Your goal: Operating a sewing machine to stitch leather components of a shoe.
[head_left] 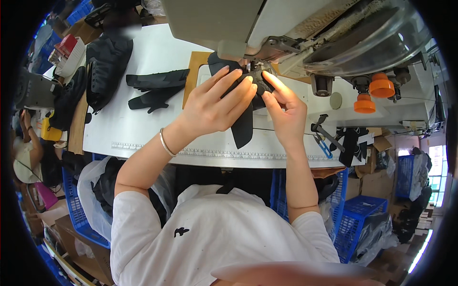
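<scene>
A black fabric piece (243, 125), which looks like part of a shoe upper, lies under the sewing machine head (253, 64). One long flap of it hangs toward me over the table. My left hand (217, 105), with a silver bangle at its wrist, grips the piece from the left, fingers close together on top of it near the needle area. On the other side, my right hand (286, 105) pinches its right edge between thumb and forefinger. The needle and the stitched spot are mostly hidden by my fingers.
Black cut pieces (157, 88) lie left on the white table (114, 126), beside a black shoe (107, 71). A ruler strip (191, 151) runs along the front edge. At right are a hammer (329, 133), blue-handled snips (323, 147) and orange knobs (365, 103). Blue crates (358, 221) stand below.
</scene>
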`<state>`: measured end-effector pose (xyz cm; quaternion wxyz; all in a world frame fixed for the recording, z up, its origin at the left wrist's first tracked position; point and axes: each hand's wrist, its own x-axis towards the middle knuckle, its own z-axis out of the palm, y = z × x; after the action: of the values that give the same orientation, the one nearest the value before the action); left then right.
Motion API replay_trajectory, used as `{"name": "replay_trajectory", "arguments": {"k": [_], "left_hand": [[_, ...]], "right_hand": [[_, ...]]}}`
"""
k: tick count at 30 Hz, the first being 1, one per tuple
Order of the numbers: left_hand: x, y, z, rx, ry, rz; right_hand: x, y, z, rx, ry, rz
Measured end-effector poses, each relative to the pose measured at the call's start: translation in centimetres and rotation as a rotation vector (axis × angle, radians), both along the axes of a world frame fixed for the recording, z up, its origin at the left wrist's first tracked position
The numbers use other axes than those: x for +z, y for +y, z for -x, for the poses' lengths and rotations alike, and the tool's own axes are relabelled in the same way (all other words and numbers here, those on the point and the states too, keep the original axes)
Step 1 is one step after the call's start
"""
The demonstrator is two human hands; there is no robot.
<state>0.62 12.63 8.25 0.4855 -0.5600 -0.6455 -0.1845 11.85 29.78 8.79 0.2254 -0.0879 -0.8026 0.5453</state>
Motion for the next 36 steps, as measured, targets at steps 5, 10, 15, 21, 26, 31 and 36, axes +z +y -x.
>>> {"name": "replay_trajectory", "arguments": {"k": [5,10,15,21,26,31,36], "left_hand": [[0.5,-0.2,0.5,-0.05,-0.008,0.034],[0.9,-0.5,1.2,-0.089,-0.021,0.068],[1.8,-0.8,2.5,-0.148,-0.044,0.116],[2.6,-1.5,3.7,-0.214,-0.055,0.174],[2.3,-1.5,4.1,-0.233,-0.062,0.172],[2.2,-1.6,4.2,-0.24,-0.067,0.153],[2.6,-1.8,4.7,-0.266,-0.066,0.169]], "right_hand": [[0.0,-0.7,-0.2,-0.061,0.014,0.016],[-0.7,-1.6,0.1,-0.087,0.07,0.048],[-0.7,-3.0,0.3,-0.098,0.108,0.125],[-1.0,-4.3,0.4,-0.149,0.108,0.19],[-1.0,-5.1,0.6,-0.197,0.135,0.22],[-1.3,-5.6,1.1,-0.232,0.168,0.232],[-1.1,-6.2,1.2,-0.253,0.16,0.245]]}}
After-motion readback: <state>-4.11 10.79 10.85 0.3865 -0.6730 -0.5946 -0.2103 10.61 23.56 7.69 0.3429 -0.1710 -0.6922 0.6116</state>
